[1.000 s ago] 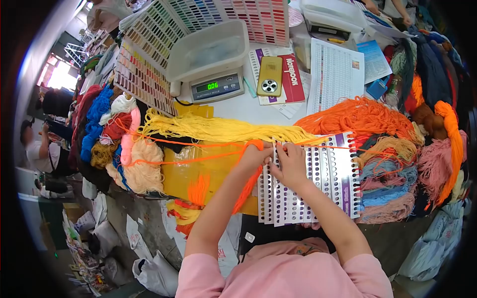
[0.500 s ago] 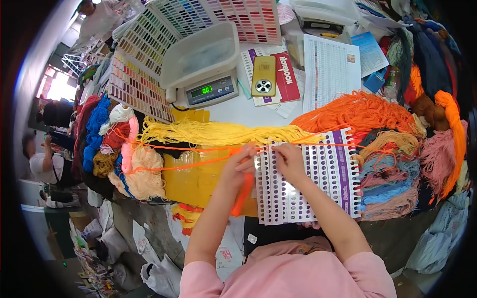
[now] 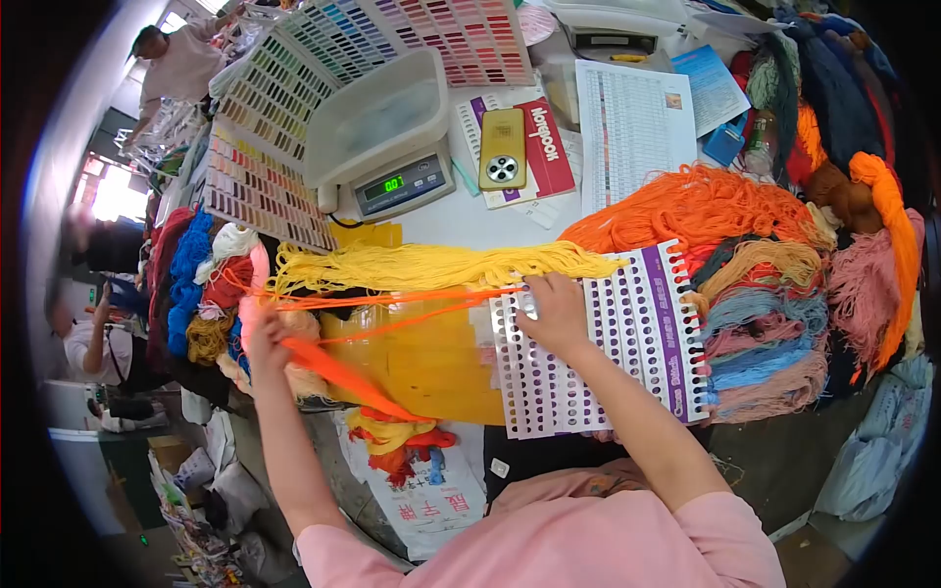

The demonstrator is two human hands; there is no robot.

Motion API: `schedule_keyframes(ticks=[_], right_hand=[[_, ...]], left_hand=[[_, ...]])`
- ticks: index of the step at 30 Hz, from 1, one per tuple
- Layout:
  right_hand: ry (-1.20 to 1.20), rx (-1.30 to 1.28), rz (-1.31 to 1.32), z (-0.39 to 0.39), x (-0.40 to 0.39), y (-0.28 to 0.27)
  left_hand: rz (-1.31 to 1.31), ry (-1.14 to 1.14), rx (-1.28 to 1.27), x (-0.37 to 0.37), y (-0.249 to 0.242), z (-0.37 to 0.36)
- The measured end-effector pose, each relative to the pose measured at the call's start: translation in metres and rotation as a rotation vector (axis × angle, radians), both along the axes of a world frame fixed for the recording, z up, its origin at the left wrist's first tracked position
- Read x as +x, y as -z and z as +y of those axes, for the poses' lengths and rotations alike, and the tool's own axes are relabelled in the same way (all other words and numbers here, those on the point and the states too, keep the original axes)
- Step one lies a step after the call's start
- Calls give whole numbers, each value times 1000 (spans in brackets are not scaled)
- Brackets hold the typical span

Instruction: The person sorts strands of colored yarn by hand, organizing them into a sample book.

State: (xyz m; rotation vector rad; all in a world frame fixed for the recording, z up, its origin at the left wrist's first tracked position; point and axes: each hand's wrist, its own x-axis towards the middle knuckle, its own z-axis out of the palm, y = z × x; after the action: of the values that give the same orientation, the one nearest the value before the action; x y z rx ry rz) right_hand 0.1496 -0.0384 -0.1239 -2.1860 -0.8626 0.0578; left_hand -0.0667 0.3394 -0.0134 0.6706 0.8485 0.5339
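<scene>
My left hand (image 3: 267, 341) is off to the left beside the pink and white skeins, fingers closed around bright orange embroidery thread (image 3: 345, 376). A blurred length of that thread trails from it down to the right. Two taut orange strands (image 3: 417, 312) stretch across to my right hand (image 3: 551, 306), whose fingers press together at the top left of the punched thread cards (image 3: 588, 382). The cards are white strips with rows of holes, lying side by side with a purple one at the right. A long yellow skein (image 3: 441, 265) lies just above both hands.
A digital scale (image 3: 402, 186) with a clear tray stands behind, before a colour chart (image 3: 265, 127). A gold phone (image 3: 503, 147) rests on a notebook (image 3: 551, 147). Orange yarn (image 3: 696, 211) and mixed skeins (image 3: 769, 333) pile up at right. Other people (image 3: 181, 64) are at left.
My left hand has moved from the cards' left edge far to the left, drawing the orange thread with it. My right hand has stayed near the cards' top, shifting slightly left in view.
</scene>
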Motion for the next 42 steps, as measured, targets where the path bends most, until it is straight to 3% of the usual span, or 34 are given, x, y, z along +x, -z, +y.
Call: schedule_keyframes(ticks=[1, 3, 6, 8, 11, 12, 15, 18, 24, 30, 37, 42], right_hand=[[-2, -10, -3, 0, -1, -1], [-3, -29, -18, 0, -1, -5], [1, -16, -31, 0, -3, -4], [17, 54, -72, 0, -5, -10], [-43, 272, 171, -7, -21, -29], [-57, 354, 61, -10, -31, -38], [-196, 358, 664, -18, -64, -65], [-229, 496, 1343, -17, -89, -104], [-296, 596, 1405, -27, -88, -101], [-277, 644, 1506, -31, -90, -109], [-307, 642, 1594, -32, -90, -111], [-346, 543, 1391, -32, -90, -109]], left_hand=[[74, -191, 145, -22, 1, 18], [106, -65, 252, -43, 0, -4], [125, 130, 40, -17, 3, -110], [-107, 287, -235, -6, 22, -179], [-5, 337, -98, 17, 10, -249], [-23, 398, -48, 23, 7, -261], [-91, 414, -115, 39, 0, -285], [-109, 607, -86, 42, -2, -294], [-251, 554, -189, 37, -9, -295], [-104, 436, 77, 27, -8, -304], [-97, 330, 17, 29, -9, -302], [-82, 440, 66, 33, -15, -295]])
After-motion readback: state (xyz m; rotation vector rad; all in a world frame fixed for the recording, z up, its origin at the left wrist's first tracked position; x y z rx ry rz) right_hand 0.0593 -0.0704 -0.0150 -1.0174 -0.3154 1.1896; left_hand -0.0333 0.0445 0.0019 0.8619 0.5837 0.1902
